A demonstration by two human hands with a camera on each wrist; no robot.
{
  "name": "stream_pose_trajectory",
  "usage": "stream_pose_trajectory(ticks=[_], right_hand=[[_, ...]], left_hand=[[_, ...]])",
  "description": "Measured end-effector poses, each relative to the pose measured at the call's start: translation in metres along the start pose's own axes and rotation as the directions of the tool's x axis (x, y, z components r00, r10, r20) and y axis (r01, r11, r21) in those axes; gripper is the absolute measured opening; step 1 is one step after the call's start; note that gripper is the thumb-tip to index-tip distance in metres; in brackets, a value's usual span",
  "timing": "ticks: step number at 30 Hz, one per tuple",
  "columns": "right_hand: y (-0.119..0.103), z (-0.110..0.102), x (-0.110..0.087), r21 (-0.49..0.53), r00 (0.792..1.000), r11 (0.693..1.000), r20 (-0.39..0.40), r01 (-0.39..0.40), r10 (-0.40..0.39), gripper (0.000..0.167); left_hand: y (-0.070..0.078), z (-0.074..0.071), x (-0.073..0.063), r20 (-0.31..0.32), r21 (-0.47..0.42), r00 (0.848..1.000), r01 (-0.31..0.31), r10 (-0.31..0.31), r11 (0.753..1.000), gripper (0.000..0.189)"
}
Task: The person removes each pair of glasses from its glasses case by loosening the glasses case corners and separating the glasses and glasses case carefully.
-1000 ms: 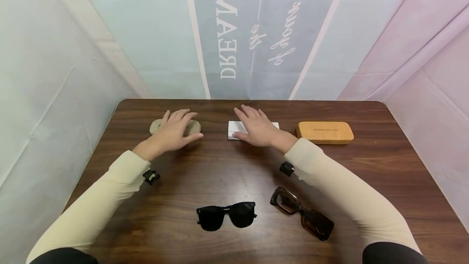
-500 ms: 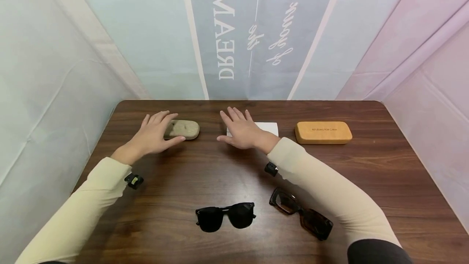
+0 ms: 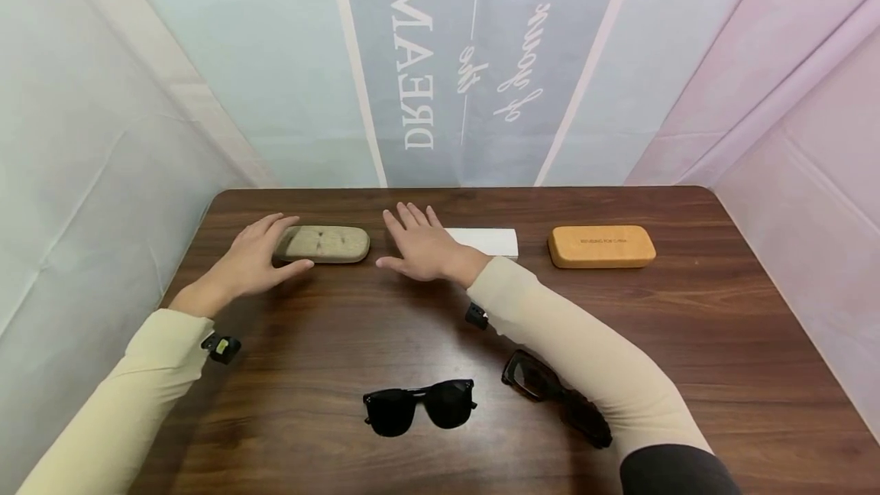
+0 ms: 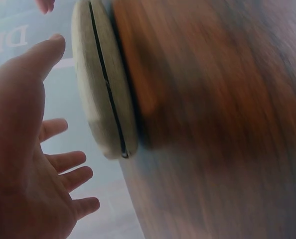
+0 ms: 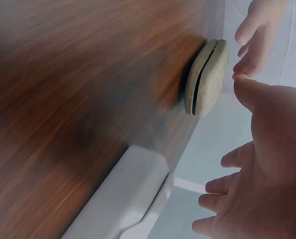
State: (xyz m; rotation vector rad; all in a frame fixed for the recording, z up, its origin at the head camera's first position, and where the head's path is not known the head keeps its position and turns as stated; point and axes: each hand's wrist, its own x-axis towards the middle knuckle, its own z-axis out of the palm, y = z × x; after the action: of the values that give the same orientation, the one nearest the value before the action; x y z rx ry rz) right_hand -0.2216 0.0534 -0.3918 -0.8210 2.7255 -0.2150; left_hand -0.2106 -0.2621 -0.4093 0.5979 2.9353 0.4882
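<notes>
Can't see the white case (image 3: pixel 485 241) whole, head-view centre — partly behind the right hand (image 3: pixel 428 250) — nor, lower right, all the brown sunglasses (image 3: pixel 543 386).

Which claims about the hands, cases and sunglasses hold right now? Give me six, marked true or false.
1. The left hand is nearest the greenish case. True.
2. The left hand grips that case. False: it holds nothing.
3. In the head view, the right hand hides part of the white case. True.
4. The white case sits left of the greenish case. False: it sits to the right.
5. The black sunglasses lie on the table. True.
6. The black sunglasses lie beyond the white case. False: they lie nearer the person.
</notes>
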Motion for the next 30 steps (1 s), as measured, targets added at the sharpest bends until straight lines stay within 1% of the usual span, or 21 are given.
stream_pose_trajectory(ticks=[4, 9, 13, 16, 19, 23, 27, 30], right_hand=[[-0.007, 0.001, 0.006, 0.003, 1.0, 1.0, -0.008, 0.012, -0.012, 0.086], [-0.018, 0.004, 0.016, 0.007, 1.0, 1.0, -0.016, 0.02, -0.02, 0.086], [-0.029, 0.01, 0.027, 0.0, 0.998, 0.999, -0.044, 0.033, -0.033, 0.084], [-0.035, 0.016, 0.033, 0.026, 0.998, 0.999, -0.06, 0.037, -0.035, 0.084], [-0.039, 0.02, 0.037, 0.067, 0.999, 0.997, -0.047, 0.027, -0.024, 0.085], [-0.041, 0.024, 0.038, 0.102, 1.0, 0.995, -0.013, 0.013, -0.011, 0.085], [-0.042, 0.027, 0.039, 0.137, 1.0, 0.991, 0.015, 0.008, -0.01, 0.083], [-0.043, 0.03, 0.041, 0.161, 0.999, 0.987, 0.034, -0.003, -0.003, 0.082]], left_hand=[[-0.006, 0.0, -0.002, 0.004, -0.006, 1.0, 0.011, -0.011, 1.0, 0.085], [-0.009, 0.001, -0.004, 0.015, -0.025, 0.999, 0.046, -0.046, 0.999, 0.087], [-0.011, 0.004, -0.004, 0.037, -0.049, 0.997, 0.066, -0.064, 0.997, 0.088], [-0.012, 0.008, -0.003, 0.05, -0.068, 0.996, 0.071, -0.068, 0.995, 0.087], [-0.013, 0.011, -0.002, 0.058, -0.076, 0.996, 0.074, -0.07, 0.994, 0.084], [-0.013, 0.013, -0.002, 0.051, -0.077, 0.997, 0.069, -0.066, 0.995, 0.08], [-0.014, 0.014, -0.001, 0.033, -0.082, 0.998, 0.057, -0.055, 0.995, 0.075], [-0.015, 0.015, -0.001, 0.006, -0.086, 0.999, 0.044, -0.044, 0.995, 0.072]])
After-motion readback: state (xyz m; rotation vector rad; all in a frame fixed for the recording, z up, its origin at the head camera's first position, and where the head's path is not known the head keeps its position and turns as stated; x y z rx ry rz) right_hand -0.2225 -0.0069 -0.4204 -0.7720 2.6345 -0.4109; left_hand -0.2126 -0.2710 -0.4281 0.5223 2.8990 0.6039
